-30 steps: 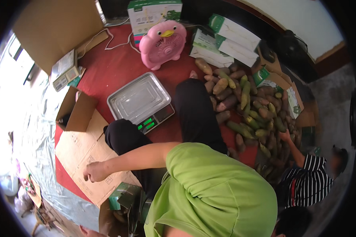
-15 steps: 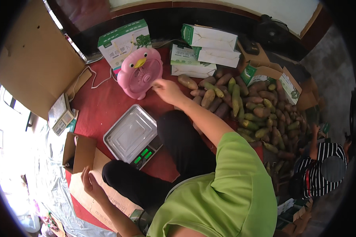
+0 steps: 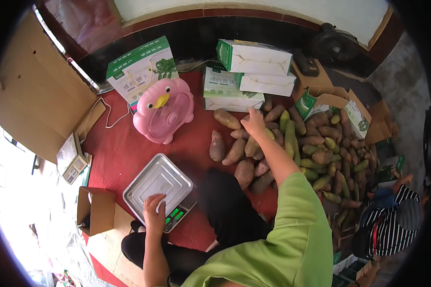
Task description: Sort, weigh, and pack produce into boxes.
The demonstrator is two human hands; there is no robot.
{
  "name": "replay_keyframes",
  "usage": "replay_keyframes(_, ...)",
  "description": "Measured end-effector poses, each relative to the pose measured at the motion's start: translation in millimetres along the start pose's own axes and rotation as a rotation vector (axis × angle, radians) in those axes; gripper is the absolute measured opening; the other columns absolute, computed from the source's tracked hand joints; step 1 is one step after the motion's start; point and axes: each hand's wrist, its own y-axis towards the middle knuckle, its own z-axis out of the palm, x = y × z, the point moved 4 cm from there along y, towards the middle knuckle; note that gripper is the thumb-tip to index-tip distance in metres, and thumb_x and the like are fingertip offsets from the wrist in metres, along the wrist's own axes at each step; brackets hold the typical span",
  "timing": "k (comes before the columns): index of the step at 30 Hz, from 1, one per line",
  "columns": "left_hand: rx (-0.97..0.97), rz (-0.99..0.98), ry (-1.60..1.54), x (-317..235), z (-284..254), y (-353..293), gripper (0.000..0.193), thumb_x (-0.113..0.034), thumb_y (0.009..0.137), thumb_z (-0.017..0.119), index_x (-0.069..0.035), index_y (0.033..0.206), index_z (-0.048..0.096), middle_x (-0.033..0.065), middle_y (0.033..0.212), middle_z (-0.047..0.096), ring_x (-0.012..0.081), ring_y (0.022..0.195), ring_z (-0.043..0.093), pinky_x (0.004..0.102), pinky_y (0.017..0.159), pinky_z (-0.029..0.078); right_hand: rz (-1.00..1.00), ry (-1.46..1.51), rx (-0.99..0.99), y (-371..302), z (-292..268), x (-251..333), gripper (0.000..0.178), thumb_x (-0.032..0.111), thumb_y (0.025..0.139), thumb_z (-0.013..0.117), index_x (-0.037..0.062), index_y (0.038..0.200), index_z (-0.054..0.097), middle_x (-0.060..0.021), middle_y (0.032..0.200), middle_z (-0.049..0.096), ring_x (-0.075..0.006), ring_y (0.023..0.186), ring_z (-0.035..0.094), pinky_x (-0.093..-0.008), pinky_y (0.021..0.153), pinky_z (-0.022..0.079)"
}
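Note:
My right hand is over the near-left part of a pile of root vegetables, some brownish-purple, others long and green. Its fingers look parted and curved; no held item shows. Loose brownish roots lie just left of and below it, among them one upright root. Over the near edge of a digital scale with a metal tray is my left hand, fingers loosely bent, thumb apart, nothing in it. Whether it touches the tray I cannot tell. Green digits are lit on the scale's display.
A pink bird-shaped fan stands beyond the scale, before a green-and-white carton. More such cartons are stacked by the wall. At left are a second scale and an open brown box. A person in stripes is at right.
My right hand has left the fan's edge and moved right to the root pile. My left hand has come up from beside the brown box to the scale tray. The view has shifted.

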Motion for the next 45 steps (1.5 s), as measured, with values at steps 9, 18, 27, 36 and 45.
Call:
replay_keyframes(9,0.015,-0.144,0.104,36,9,23,0.026,0.003,0.072,0.062,0.000,0.097,0.062,0.0165,0.095,0.062,0.0333,0.092,0.059,0.0376,0.083,0.045,-0.174,-0.044,-0.157,157,11,24,0.055,0.035,0.073,0.070,0.0030,0.115,0.055,-0.0235,0.109,0.059,-0.0403,0.104,0.054,-0.0470,0.090,0.043)
replay_keyframes(18,0.145,0.055,-0.016,-38,34,53,0.032,0.004,0.072,0.056,0.000,0.103,0.063,0.0126,0.104,0.061,0.0319,0.100,0.057,0.0373,0.089,0.044,-0.094,0.165,0.101,107,81,-27,0.043,0.033,0.078,0.068,0.0080,0.112,0.060,-0.0170,0.103,0.064,-0.0314,0.095,0.060,-0.0425,0.083,0.047)
replay_keyframes(27,0.912,-0.209,0.865,16,75,88,0.029,-0.023,0.089,0.051,-0.013,0.113,0.062,0.0164,0.111,0.063,0.0288,0.100,0.061,0.0451,0.086,0.046,0.015,0.304,0.228,33,72,-56,0.035,0.021,0.076,0.065,0.0058,0.107,0.063,-0.0166,0.101,0.065,-0.0308,0.098,0.061,-0.0385,0.084,0.048)
replay_keyframes(36,0.678,0.605,0.067,-115,86,60,0.052,-0.034,0.087,0.055,0.000,0.127,0.049,0.0229,0.130,0.048,0.0387,0.124,0.042,0.0458,0.104,0.030,0.065,0.150,0.176,34,53,-55,0.035,0.019,0.076,0.065,0.0079,0.109,0.059,-0.0181,0.107,0.061,-0.0350,0.103,0.056,-0.0416,0.087,0.046)
replay_keyframes(45,0.414,-0.050,0.011,-4,71,56,0.024,-0.016,0.082,0.062,0.001,0.098,0.064,0.0210,0.094,0.064,0.0379,0.088,0.060,0.0429,0.080,0.047,-0.220,-0.279,-0.198,112,-28,45,0.079,0.019,0.066,0.079,0.0178,0.134,0.039,-0.0135,0.134,0.038,-0.0360,0.119,0.039,-0.0489,0.088,0.042)
